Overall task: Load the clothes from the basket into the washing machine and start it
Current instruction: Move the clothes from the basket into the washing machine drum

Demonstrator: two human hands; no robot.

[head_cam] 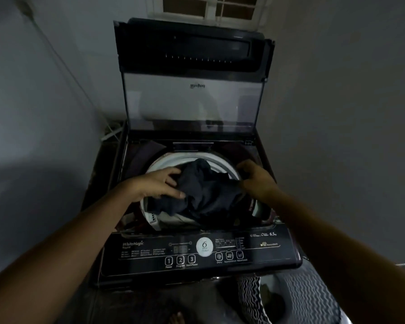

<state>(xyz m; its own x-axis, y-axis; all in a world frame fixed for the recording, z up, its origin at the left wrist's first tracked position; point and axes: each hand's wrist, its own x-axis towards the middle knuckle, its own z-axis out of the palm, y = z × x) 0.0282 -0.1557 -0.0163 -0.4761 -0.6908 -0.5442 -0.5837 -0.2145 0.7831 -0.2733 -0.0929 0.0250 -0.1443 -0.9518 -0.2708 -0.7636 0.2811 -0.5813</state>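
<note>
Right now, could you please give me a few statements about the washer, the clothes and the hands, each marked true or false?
1. The lid is shut. False: it stands open, tipped up at the back.
2. The left hand and the right hand both grip the garment over the drum. True.
3. The garment is white. False: it is dark.
4. The panel lies on the near side of the drum. True.
5. The basket stands at the far left. False: it is at the near right, below the panel.
</note>
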